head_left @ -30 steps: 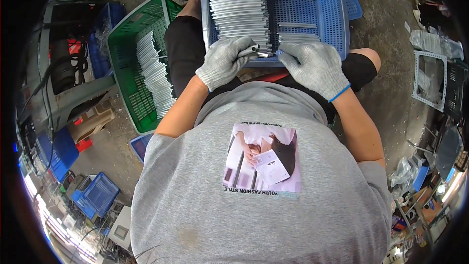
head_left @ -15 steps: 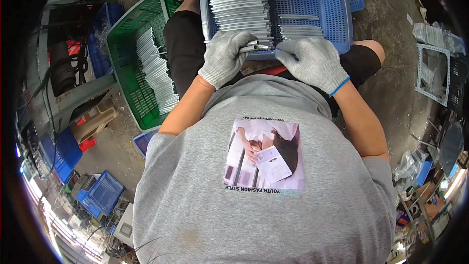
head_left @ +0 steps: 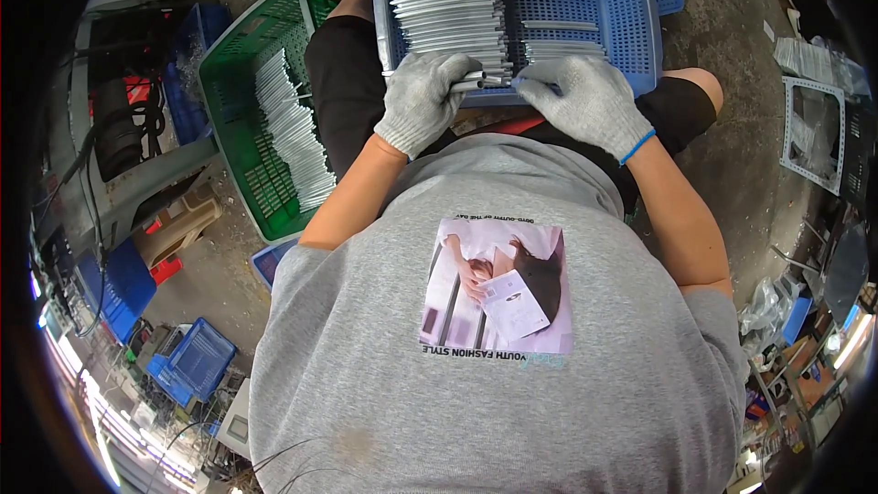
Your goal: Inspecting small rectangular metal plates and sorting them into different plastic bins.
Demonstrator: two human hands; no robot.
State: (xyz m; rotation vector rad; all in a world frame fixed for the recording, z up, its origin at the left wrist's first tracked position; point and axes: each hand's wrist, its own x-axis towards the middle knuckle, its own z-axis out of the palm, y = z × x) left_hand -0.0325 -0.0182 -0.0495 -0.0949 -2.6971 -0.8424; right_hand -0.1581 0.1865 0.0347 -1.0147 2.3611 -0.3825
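Observation:
My left hand [head_left: 423,101], in a grey knitted glove, is closed round a few short silvery metal tubes [head_left: 470,84]. Their hollow ends point right, toward my other hand. Gloved the same way, my right hand [head_left: 585,101] has thumb and fingers bent together close to those tube ends; anything small in its fingertips is too hidden to name. Both hands are at the near edge of a blue plastic basket [head_left: 631,23] in front of me. Many similar tubes [head_left: 444,9] lie stacked in its left part, and fewer lie at its right.
At my left a green plastic crate [head_left: 240,142] holds a row of more metal tubes [head_left: 291,128]. Beyond it is a grey metal machine frame [head_left: 151,169] with cables. A smaller blue crate [head_left: 197,361] stands lower left. A perforated metal frame [head_left: 812,133] is at the right.
My right hand has shifted slightly, and its thumb and fingertips have come nearer the tube ends. My left hand keeps its hold on the tubes, almost unmoved.

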